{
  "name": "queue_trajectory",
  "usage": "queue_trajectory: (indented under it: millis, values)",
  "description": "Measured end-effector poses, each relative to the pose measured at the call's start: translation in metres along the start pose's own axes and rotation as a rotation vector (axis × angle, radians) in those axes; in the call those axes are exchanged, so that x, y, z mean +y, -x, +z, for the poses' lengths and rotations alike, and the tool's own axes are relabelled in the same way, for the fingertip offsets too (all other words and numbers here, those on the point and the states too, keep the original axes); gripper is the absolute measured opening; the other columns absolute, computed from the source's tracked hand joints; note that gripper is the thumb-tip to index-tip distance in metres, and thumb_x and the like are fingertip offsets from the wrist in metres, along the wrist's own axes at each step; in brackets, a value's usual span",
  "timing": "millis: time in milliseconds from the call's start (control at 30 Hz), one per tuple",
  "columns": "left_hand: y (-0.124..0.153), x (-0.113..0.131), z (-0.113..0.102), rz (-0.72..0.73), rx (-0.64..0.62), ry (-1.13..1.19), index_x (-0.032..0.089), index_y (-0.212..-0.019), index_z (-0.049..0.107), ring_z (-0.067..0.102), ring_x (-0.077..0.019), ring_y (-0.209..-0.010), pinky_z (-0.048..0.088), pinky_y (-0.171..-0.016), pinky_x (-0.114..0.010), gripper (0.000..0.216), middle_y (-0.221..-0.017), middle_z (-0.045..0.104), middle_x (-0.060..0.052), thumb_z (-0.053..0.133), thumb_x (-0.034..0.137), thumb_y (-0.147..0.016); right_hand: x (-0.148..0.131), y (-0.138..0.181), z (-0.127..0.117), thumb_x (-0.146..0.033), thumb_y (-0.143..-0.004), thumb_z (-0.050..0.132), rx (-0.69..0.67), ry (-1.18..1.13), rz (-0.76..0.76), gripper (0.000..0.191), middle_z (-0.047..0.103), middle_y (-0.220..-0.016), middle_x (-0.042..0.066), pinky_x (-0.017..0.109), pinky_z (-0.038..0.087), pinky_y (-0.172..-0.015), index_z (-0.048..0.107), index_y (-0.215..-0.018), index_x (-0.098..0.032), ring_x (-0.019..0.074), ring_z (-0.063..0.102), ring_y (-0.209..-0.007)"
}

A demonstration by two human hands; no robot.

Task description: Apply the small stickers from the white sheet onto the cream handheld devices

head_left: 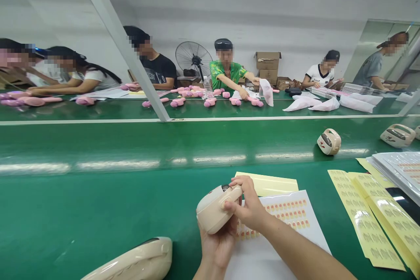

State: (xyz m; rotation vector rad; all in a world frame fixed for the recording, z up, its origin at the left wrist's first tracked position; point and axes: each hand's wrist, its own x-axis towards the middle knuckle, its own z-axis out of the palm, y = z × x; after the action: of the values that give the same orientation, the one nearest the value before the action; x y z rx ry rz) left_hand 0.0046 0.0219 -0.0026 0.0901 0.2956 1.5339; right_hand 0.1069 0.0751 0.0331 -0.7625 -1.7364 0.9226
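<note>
Hands met over a cream shell (211, 214), a rounded plastic casing held just above the near edge of the green belt (98, 210). The left hand (216, 245) cupped it from below, with the palm up and the fingers wrapped closely round its underside. The right hand (252, 206) came in from the right and lay on the shell's upper end. Its forearm crossed a white sticker sheet (295, 227).

The shell's long axis ran from lower left to upper right. The blunt rounded end pointed left, away from the right hand. The narrower end, which showed a small dark opening on top, sat directly under the right fingers (236, 181). These were curled narrow, the forefinger hooked over the top and the thumb pressed flat on the near face, so they pinched that end. Whether anything small lay between thumb and shell could not be told.

The sticker sheet lay flat beneath both hands, and its rows of small orange labels were partly hidden by the wrist. A pale yellow backing sheet (272, 183) lay just behind it. A second shell (138, 262) rested at the lower left, well apart from the hands. Another shell (329, 141) stood farther out on the belt to the right, and more yellow sheets (370, 223) lay near the right edge. Across the line, other people sat among pink toys (210, 102).
</note>
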Motion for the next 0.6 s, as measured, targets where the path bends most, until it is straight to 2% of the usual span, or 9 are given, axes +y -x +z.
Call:
queue_trajectory:
  millis: [67,167,367,467,600]
  values:
    - [0.0,-0.001,0.001,-0.031,-0.009,0.007,0.022,-0.102,0.068,0.065,-0.0162,-0.097,0.05,-0.082,-0.018,0.033,-0.106,0.07,-0.003,0.043,0.038,-0.088,-0.003,0.0,0.002,-0.035,-0.071,0.063,0.044,-0.031,0.048,0.026,0.053,-0.093,0.005,0.037,0.045,-0.083,0.055,-0.092,-0.024,0.0215,0.051,-0.093]
    - [-0.001,-0.001,0.001,-0.054,-0.019,0.02,0.019,-0.101,0.068,0.065,-0.0146,-0.097,0.049,-0.083,-0.017,0.035,-0.106,0.071,-0.005,0.041,0.036,-0.089,-0.007,0.002,0.004,-0.031,-0.069,0.062,0.119,-0.076,0.122,0.019,0.05,-0.088,0.003,0.034,0.046,-0.076,0.055,-0.086,-0.024,0.0202,0.049,-0.088]
    - [-0.002,-0.004,0.003,-0.063,0.032,0.071,0.014,-0.101,0.068,0.064,-0.0132,-0.099,0.05,-0.083,-0.019,0.052,-0.106,0.07,-0.008,0.021,0.035,-0.095,-0.012,0.005,0.011,-0.027,-0.07,0.057,0.236,-0.186,0.218,0.007,0.047,-0.084,0.002,0.034,0.043,-0.077,0.055,-0.074,-0.023,0.0196,0.049,-0.084]
    - [-0.003,-0.005,0.002,-0.055,-0.01,0.045,0.015,-0.102,0.067,0.063,-0.014,-0.101,0.05,-0.085,-0.022,0.052,-0.108,0.07,-0.007,0.02,0.034,-0.095,-0.01,0.003,0.011,-0.029,-0.072,0.054,0.235,-0.215,0.255,0.008,0.049,-0.084,0.002,0.035,0.042,-0.08,0.055,-0.077,-0.023,0.0196,0.049,-0.085]
    - [-0.002,0.0,-0.002,-0.015,-0.151,-0.063,0.024,-0.106,0.066,0.057,-0.0175,-0.111,0.046,-0.091,-0.024,0.036,-0.113,0.068,0.0,0.036,0.039,-0.091,0.004,-0.009,0.002,-0.032,-0.081,0.044,0.212,-0.294,0.343,0.02,0.054,-0.093,0.003,0.035,0.041,-0.085,0.053,-0.096,-0.023,0.0185,0.052,-0.091]
